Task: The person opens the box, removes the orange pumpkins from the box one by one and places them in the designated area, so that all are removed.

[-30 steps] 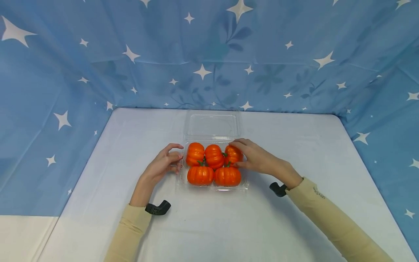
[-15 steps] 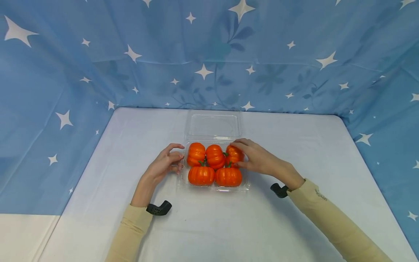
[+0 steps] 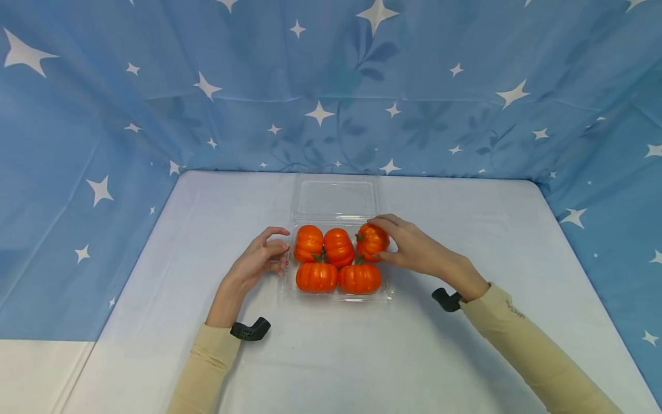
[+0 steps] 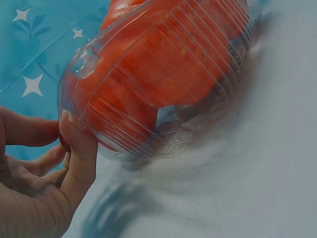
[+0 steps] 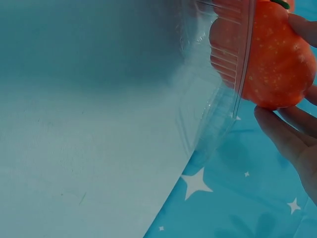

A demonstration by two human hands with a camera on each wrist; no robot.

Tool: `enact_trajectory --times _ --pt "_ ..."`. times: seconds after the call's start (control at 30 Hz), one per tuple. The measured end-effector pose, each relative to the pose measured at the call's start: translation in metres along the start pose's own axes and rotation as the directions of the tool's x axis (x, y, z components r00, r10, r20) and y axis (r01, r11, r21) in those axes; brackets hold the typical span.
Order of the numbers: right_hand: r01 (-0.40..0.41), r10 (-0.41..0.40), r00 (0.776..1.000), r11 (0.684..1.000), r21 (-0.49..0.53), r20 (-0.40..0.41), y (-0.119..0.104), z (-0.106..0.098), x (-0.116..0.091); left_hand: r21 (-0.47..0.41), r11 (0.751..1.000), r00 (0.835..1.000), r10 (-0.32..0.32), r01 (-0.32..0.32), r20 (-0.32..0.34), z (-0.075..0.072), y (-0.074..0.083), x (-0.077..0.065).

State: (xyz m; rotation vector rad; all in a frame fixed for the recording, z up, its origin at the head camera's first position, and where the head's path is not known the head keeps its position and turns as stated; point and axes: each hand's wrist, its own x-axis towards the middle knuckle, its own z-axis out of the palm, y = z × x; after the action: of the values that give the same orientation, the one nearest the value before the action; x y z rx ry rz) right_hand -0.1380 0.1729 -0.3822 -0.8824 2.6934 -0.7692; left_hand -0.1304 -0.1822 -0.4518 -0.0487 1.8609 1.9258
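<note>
A clear plastic clamshell box (image 3: 336, 296) lies in the middle of the table with its lid (image 3: 337, 198) folded back. Several small orange toy pumpkins (image 3: 316, 278) with green stems sit in it in two rows. My right hand (image 3: 414, 244) grips the back right pumpkin (image 3: 372, 241) between thumb and fingers; in the right wrist view this pumpkin (image 5: 280, 59) stands partly above the box rim. At the box's left side, my left hand (image 3: 257, 259) pinches the rim between thumb and finger, as the left wrist view shows with the thumb (image 4: 79, 144) against the ribbed wall.
A white cloth covers the table (image 3: 336, 362). Behind and on both sides hangs a blue curtain (image 3: 233, 132) with white stars. A black wrist camera (image 3: 250, 329) sits on the left wrist and another wrist camera (image 3: 447, 299) on the right.
The right hand has lifted the back right pumpkin a little, shifting it right and tilting it so that its stem shows at the upper left. The left hand stays at the box rim.
</note>
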Motion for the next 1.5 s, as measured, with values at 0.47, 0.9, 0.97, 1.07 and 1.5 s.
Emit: enact_trajectory --times 0.47,0.9,0.97,1.07,1.5 --pt "-0.010 0.012 0.998 0.999 0.041 -0.063 0.009 -0.010 -0.019 0.009 1.000 1.000 0.001 -0.001 0.006 0.000 -0.002 -0.001" --pt "-0.011 0.035 0.984 0.990 0.142 -0.174 0.026 -0.020 -0.030 0.009 1.000 1.000 0.005 -0.005 0.023 0.001 0.002 -0.002" --pt "-0.024 0.054 0.981 0.987 0.157 -0.186 0.031 -0.020 -0.031 0.009 1.000 1.000 0.007 -0.007 0.026 0.001 0.002 -0.002" --pt "-0.053 0.090 0.977 0.981 0.188 -0.191 0.036 -0.021 -0.033 0.012 1.000 1.000 0.008 -0.008 0.029 0.001 0.002 -0.002" --pt "-0.220 0.288 0.941 0.919 0.328 -0.176 0.063 -0.027 -0.033 0.012 1.000 0.999 -0.001 0.000 0.037 -0.001 0.001 0.000"
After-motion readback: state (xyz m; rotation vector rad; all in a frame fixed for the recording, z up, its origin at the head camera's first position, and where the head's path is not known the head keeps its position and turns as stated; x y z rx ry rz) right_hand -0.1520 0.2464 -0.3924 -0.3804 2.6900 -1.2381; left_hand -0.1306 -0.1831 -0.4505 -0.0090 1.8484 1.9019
